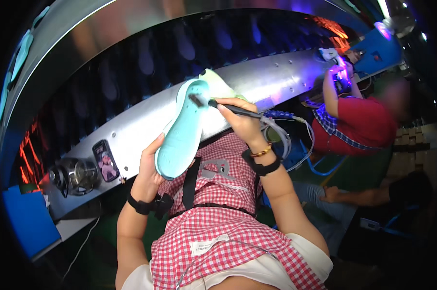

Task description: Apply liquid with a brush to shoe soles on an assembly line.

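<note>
My left hand (153,159) grips a turquoise shoe sole (182,133) by the side of its near, wider end. The sole is tilted up over the metal ledge, its inner face toward me. A dark patch (196,100) marks its far, narrower end. My right hand (242,118) is closed around a slim black pen-like tool (240,111), whose tip is beside the sole's edge near that patch; whether it touches cannot be made out. Behind the far end shows a pale green piece (221,86), partly hidden by the sole and my right hand.
On the metal ledge (136,121) to the left are a phone (105,160) and a shiny, see-through pot (78,176). Beyond it, dark sole shapes (184,46) line a conveyor. Hoses (286,128) hang at the right. A co-worker in red (363,123) works farther along.
</note>
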`<state>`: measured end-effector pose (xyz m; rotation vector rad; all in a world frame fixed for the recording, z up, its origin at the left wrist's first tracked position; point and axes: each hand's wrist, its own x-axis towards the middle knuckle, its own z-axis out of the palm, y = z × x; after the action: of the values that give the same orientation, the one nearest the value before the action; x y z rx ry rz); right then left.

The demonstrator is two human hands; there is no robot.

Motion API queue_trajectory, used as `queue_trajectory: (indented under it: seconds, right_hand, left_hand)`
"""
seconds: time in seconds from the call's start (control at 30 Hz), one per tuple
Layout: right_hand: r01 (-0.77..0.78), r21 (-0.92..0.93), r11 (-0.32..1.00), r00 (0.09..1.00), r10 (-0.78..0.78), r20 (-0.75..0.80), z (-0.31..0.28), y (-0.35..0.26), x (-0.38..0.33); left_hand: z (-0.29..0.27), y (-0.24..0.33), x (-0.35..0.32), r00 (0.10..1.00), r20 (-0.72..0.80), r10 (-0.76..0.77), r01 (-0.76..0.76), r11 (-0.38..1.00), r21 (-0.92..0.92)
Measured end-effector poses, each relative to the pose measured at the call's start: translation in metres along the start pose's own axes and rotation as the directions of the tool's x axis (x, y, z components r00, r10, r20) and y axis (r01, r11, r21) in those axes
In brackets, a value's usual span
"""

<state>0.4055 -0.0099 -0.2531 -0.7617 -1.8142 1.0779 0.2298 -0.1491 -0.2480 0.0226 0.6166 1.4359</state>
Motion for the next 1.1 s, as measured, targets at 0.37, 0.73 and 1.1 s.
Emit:
queue_trajectory:
  seconds: [0.37,0.73,1.1]
  right_hand:
    - [0.265,-0.252,0.931,0.963,-0.269,0.02,0.074,-0.036,-0.039]
    - [-0.189,0.814,0.55,0.96,0.276,0.037,-0.024,-0.019,-0.033]
    - [-0.304,0.874,0.378,0.888,0.446,0.116,-0.018,0.012,-0.038]
  left_hand:
    - [-0.027,0.005,0.018,0.995,0.043,0.087,-0.087,0.996,-0.002]
    - [0.036,0.099,-0.057,0.867,0.135,0.481,-0.496,0.798,0.342]
    - [0.119,0.293,0.01,0.701,0.106,0.705,-0.686,0.707,-0.172]
